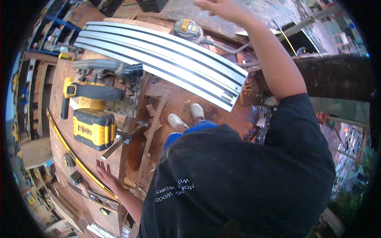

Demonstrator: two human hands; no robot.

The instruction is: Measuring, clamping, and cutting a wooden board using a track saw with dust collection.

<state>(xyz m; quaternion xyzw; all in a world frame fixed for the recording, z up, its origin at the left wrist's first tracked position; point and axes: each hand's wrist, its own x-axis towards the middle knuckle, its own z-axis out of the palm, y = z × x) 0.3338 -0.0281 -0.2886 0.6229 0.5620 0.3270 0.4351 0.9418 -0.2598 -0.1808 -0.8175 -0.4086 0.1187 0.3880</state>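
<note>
My left hand [105, 174] hovers over or rests on the left wooden workbench, fingers spread and nothing in them. Which of the two it is, I cannot tell. Near it runs a long, thin yellow spirit level [85, 168]. Just beyond stands a yellow-and-black cordless saw [99, 92] with its large battery [93, 129]. My right hand [226, 11] is stretched out at the top, fingers extended and empty, above the far end of the room. Between the arms lies a wide silver guide rail [158, 55] with black strips, its right end jutting past the bench.
A bar clamp [121, 141] sits at the bench [59, 137] edge beside the saw. Behind the rail is a round yellow-and-grey power tool [187, 31] with a grey hose [224, 48]. Wood offcuts [152, 127] lie below, near my feet. Blue shelving [59, 23] stands far left.
</note>
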